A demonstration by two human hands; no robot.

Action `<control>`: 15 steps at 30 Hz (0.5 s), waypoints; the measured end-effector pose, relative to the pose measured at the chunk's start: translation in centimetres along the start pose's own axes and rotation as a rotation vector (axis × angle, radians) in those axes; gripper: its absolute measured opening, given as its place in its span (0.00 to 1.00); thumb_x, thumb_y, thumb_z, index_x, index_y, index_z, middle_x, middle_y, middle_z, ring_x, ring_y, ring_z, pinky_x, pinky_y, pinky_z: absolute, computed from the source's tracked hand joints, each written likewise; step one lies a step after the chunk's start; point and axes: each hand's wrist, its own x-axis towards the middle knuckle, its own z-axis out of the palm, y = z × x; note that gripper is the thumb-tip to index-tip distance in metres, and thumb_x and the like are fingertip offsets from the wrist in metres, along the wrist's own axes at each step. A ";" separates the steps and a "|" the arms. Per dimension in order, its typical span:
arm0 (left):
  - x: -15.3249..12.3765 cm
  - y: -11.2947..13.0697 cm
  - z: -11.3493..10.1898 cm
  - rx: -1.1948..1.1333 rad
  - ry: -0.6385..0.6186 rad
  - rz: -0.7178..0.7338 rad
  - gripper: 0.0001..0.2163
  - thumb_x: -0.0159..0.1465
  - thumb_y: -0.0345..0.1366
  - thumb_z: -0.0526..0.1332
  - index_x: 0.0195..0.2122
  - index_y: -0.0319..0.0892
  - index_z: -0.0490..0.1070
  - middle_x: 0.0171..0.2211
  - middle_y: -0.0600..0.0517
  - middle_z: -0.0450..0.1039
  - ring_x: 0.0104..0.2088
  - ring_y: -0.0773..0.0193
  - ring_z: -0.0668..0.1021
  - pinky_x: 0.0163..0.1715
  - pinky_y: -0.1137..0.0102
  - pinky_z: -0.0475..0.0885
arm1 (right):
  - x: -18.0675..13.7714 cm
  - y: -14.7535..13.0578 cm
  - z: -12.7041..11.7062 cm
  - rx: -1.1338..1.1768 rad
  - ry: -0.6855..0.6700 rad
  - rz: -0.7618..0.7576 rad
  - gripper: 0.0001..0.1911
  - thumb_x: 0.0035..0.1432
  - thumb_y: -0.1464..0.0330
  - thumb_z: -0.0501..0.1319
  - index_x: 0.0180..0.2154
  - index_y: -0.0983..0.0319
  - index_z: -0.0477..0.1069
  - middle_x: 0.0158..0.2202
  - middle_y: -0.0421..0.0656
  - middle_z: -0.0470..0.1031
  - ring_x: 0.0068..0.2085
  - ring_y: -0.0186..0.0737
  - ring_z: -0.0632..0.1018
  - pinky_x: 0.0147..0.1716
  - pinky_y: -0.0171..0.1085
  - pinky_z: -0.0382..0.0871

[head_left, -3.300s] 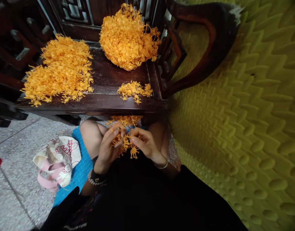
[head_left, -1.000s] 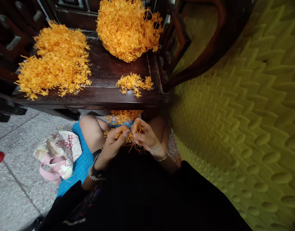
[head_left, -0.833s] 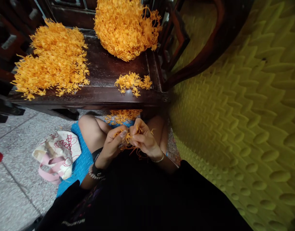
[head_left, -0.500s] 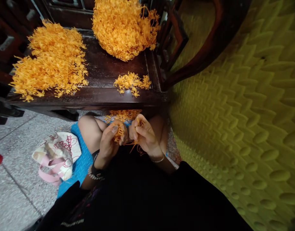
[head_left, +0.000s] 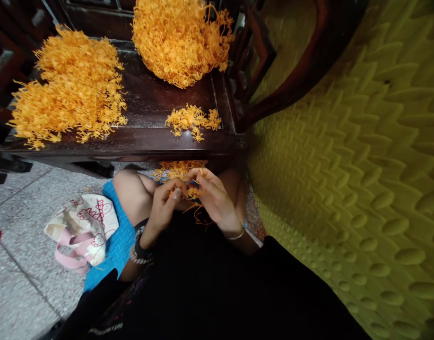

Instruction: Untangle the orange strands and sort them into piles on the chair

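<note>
1. Holding small orange pieces [head_left: 194, 192] between your hands, on the near side of the dark wooden bench seat [head_left: 149, 106], you are apparently carrying out a fine fingertip step: parting thin strands from one another. Blur and your fingers are hiding the exact action.

2. With your left hand [head_left: 167, 200], you are curling the fingers inward and pinching an orange bit between thumb and forefinger.

3. With your right hand [head_left: 213, 198], you are pressing the thumb toward the forefinger, gripping an orange strand there, while the palm is facing left.

4. Below the gap between the hands, loose strands [head_left: 199, 215] are dangling. Whether they are joining the gripped portion, you cannot tell.

5. On the seat, a spread heap [head_left: 70, 89] is lying to the left, a rounded heap [head_left: 181, 42] is standing at the far side, and a small cluster [head_left: 192, 118] is sitting near the front edge, to the right. More orange material [head_left: 181, 166] is showing beneath the seat.

6. The next move is probably calling for a secure left pinch and a light, controlled right-hand pull. Tangling is likely posing the main risk, as the thin strands are crossing closely at your fingertips.
</note>
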 end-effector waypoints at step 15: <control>-0.2 0.9 0.4 0.175 0.021 -0.049 0.16 0.66 0.41 0.56 0.22 0.40 0.62 0.20 0.56 0.60 0.23 0.69 0.63 0.24 0.73 0.58 | -0.9 -1.0 -1.4 -0.416 -0.132 0.212 0.21 0.49 0.53 0.67 0.23 0.63 0.66 0.20 0.34 0.59 0.22 0.27 0.59 0.21 0.32 0.48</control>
